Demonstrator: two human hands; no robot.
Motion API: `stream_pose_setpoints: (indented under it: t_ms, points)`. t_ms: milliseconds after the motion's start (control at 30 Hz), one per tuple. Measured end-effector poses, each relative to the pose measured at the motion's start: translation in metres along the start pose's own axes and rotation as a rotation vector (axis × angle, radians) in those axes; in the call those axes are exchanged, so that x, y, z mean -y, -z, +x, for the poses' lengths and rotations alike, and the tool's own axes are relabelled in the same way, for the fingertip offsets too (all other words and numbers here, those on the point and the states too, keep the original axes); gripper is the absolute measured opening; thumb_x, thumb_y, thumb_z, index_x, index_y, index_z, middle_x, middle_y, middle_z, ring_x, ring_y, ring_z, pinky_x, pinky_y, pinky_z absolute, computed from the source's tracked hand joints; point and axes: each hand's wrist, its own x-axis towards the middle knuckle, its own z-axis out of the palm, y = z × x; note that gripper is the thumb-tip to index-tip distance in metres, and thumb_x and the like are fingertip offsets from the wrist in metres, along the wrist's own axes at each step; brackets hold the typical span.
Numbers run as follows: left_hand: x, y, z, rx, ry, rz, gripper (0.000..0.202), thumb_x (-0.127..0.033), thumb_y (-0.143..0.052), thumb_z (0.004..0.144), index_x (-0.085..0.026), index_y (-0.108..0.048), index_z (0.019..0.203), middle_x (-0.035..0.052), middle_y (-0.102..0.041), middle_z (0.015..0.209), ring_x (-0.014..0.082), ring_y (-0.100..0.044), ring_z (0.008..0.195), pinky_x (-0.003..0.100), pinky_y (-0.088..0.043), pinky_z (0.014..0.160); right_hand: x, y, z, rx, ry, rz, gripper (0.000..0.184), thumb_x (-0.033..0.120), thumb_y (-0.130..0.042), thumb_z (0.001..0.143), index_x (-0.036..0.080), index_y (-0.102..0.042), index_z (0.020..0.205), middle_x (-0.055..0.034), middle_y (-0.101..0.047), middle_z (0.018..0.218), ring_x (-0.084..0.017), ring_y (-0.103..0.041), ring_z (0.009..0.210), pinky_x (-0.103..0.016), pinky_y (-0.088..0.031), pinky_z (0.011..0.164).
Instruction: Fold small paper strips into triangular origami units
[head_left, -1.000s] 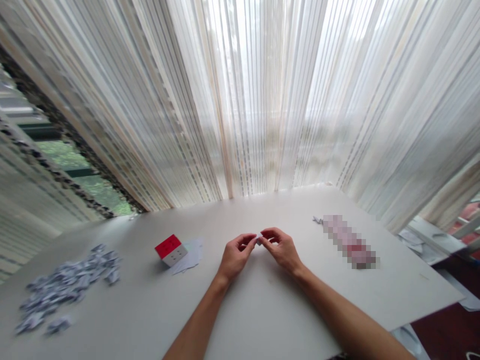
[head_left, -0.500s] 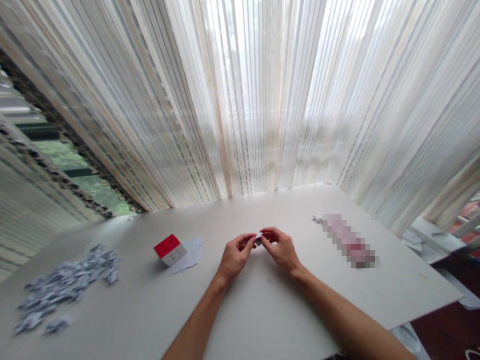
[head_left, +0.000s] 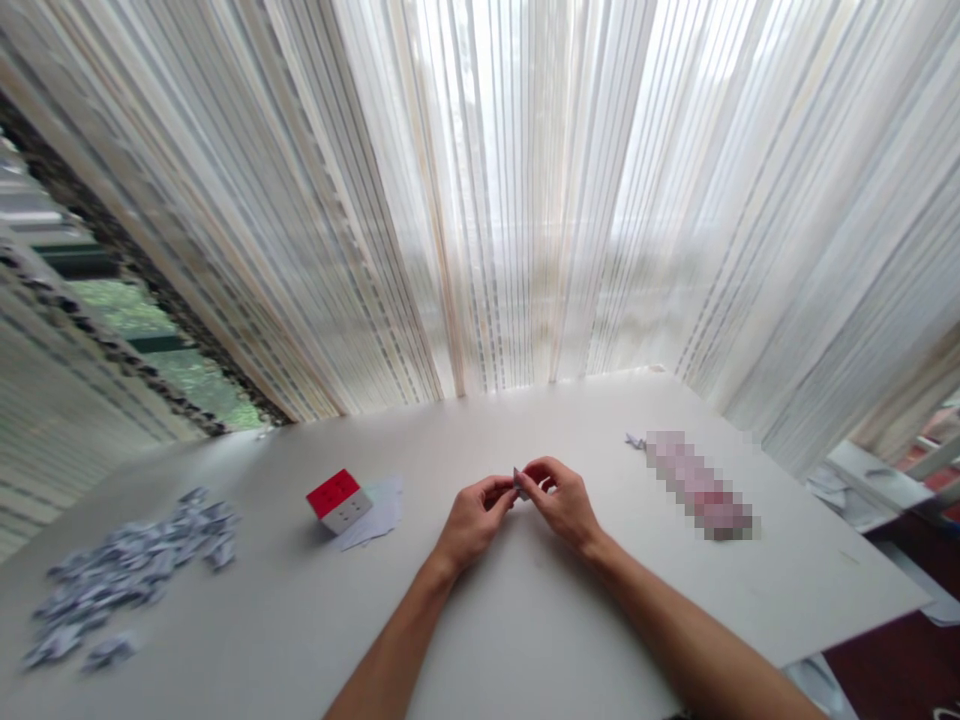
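Note:
Between my fingertips, over the middle of the white table [head_left: 480, 640], is a small folded piece of paper [head_left: 519, 484]. My left hand [head_left: 474, 515] pinches it from the left, thumb and index finger together. From the right, my right hand [head_left: 559, 500] grips it with thumb and fingers. Most of the paper is hidden by the fingers; a pale pointed corner sticks up between them. To the left of my hands, a red-and-white cube [head_left: 341, 502] with dark marks on its front rests partly on some flat paper sheets [head_left: 381, 515].
A large heap of small folded paper pieces [head_left: 135, 555] covers the table's left part, with a few pieces [head_left: 110, 650] just in front. On the right lies a pixelated pinkish object [head_left: 697, 485], a small folded paper [head_left: 634, 440] at its tip. Sheer curtains [head_left: 517, 250] hang behind.
The folded paper has been turned between my fingertips, so that a narrow point now stands up where a wider pale face showed. Both hands stay in nearly the same place.

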Motion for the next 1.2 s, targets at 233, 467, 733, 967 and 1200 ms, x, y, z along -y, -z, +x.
stream_pose_setpoints:
  t_ms: [233, 467, 733, 967, 1200]
  points:
    - [-0.002, 0.0, 0.0, 0.019, 0.017, -0.026, 0.032, -0.036, -0.062, 0.083, -0.016, -0.069, 0.107, 0.0084, -0.074, 0.095, 0.0207, -0.067, 0.084, 0.032, -0.053, 0.079, -0.002, 0.001, 0.0, 0.009, 0.019, -0.06, 0.021, 0.038, -0.059, 0.087, 0.02, -0.069, 0.088, -0.004, -0.069, 0.079, -0.016, -0.064, 0.069, -0.026, -0.051, 0.062]
    - [0.0, 0.002, 0.001, -0.023, 0.011, -0.048, 0.033, -0.037, -0.065, 0.081, -0.015, -0.07, 0.106, 0.0093, -0.074, 0.094, 0.0212, -0.068, 0.084, 0.034, -0.055, 0.08, 0.001, 0.003, 0.001, 0.071, 0.09, -0.086, 0.027, 0.04, -0.053, 0.091, 0.022, -0.072, 0.086, -0.005, -0.069, 0.082, -0.016, -0.063, 0.072, -0.026, -0.05, 0.061]
    - [0.01, 0.002, 0.002, -0.016, 0.031, -0.065, 0.034, -0.035, -0.065, 0.082, -0.014, -0.065, 0.108, 0.0109, -0.073, 0.103, 0.0225, -0.069, 0.092, 0.036, -0.054, 0.085, 0.001, 0.004, 0.004, 0.012, 0.051, -0.057, 0.019, 0.036, -0.059, 0.087, 0.02, -0.068, 0.087, -0.0041, -0.07, 0.081, -0.016, -0.065, 0.072, -0.026, -0.05, 0.064]
    - [0.007, 0.0, 0.0, -0.099, 0.003, -0.04, 0.039, -0.038, -0.064, 0.082, -0.018, -0.055, 0.114, 0.0106, -0.074, 0.1, 0.023, -0.069, 0.096, 0.037, -0.053, 0.087, 0.0, 0.006, 0.002, 0.128, 0.011, -0.024, 0.027, 0.039, -0.068, 0.079, 0.02, -0.071, 0.098, -0.0054, -0.072, 0.087, -0.017, -0.065, 0.069, -0.027, -0.052, 0.06]
    - [0.006, -0.002, 0.001, -0.152, 0.017, 0.002, 0.036, -0.038, -0.067, 0.08, -0.018, -0.056, 0.108, 0.0109, -0.074, 0.097, 0.0243, -0.069, 0.096, 0.036, -0.055, 0.081, -0.001, 0.004, 0.004, 0.059, -0.011, -0.008, 0.022, 0.035, -0.055, 0.089, 0.02, -0.07, 0.093, -0.0038, -0.073, 0.082, -0.017, -0.067, 0.072, -0.029, -0.053, 0.068]
